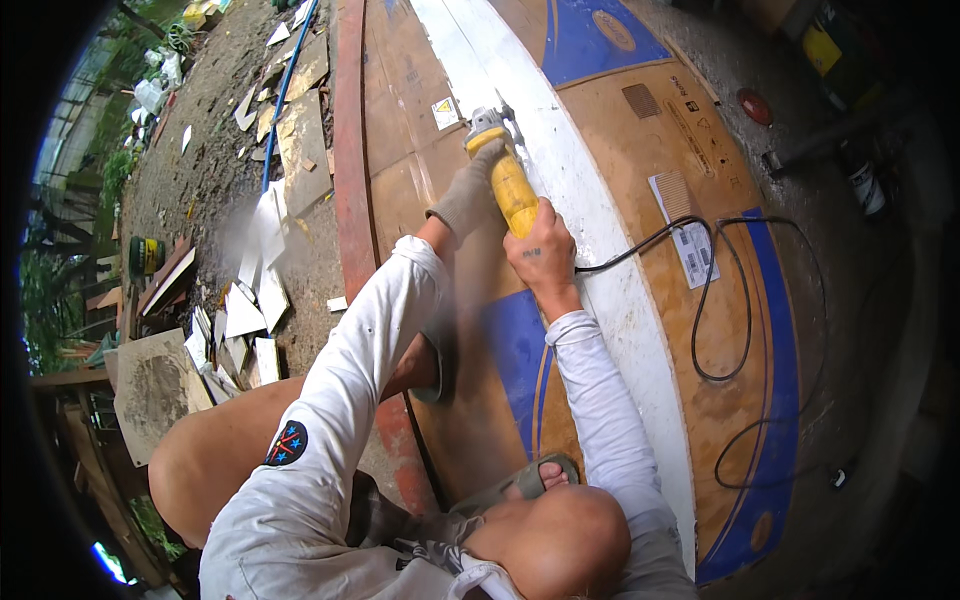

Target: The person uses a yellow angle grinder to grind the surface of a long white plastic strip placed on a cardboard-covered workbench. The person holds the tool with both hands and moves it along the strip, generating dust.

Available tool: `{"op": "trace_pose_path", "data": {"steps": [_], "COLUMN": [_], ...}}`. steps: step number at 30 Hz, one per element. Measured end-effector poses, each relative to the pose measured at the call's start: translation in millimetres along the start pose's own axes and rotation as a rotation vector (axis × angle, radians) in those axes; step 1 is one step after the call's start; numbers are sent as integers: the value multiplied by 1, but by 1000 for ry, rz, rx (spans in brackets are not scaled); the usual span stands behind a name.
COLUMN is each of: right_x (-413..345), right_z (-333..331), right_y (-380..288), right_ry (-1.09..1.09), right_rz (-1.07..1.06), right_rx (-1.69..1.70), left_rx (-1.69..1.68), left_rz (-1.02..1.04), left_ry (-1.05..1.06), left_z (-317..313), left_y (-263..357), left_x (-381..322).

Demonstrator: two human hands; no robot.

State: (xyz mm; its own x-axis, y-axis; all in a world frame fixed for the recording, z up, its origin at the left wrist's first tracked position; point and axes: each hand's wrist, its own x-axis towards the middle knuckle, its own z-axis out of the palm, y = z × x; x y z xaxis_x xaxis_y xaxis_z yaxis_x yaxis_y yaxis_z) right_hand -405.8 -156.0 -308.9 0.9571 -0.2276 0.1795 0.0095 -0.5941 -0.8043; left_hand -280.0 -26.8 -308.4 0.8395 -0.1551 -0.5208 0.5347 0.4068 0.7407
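Both my hands grip a yellow angle grinder (pixel 513 187) over a long white panel (pixel 607 217). My left hand (pixel 471 186), in a knitted work glove, wraps the body just behind the metal gear head. Around the rear end closes my bare right hand (pixel 541 251). The grinder's head and guard sit low over the panel near a thin dark line that runs lengthwise along it. How the disc meets the surface is too small to tell. A black power cord (pixel 637 249) leads from beside my right hand across to the right.
Flattened cardboard (pixel 622 120) with blue print lies beneath and beside the panel. A reddish beam (pixel 352 157) runs along its left. Further left are broken tile pieces (pixel 244 311), a blue hose (pixel 285 94) and a dark bucket (pixel 146 256). The cord loops over the cardboard at right.
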Motion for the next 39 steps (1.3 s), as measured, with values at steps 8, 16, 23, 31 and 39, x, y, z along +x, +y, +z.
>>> {"op": "trace_pose_path", "data": {"steps": [8,16,23,31,39], "right_x": [-3,-6,-8,-43,-51], "right_z": [-5,-8,-9,-18,-16], "right_y": [-2,-2,-6,-5,-5], "right_ry": [-34,-40,-28,25,-7], "right_rz": [40,51,32,-117,-94], "right_rx": [-18,-18,-9,-68,-53], "left_rx": [38,76,60,-86,-148], "left_rz": [-20,9,33,188,157], "left_ry": [33,85,109,-65,-35], "left_z": [1,2,-2,2,2], "left_y": [-3,-6,-4,-27,-34], "left_x": [-4,-6,-3,-50,-61]}}
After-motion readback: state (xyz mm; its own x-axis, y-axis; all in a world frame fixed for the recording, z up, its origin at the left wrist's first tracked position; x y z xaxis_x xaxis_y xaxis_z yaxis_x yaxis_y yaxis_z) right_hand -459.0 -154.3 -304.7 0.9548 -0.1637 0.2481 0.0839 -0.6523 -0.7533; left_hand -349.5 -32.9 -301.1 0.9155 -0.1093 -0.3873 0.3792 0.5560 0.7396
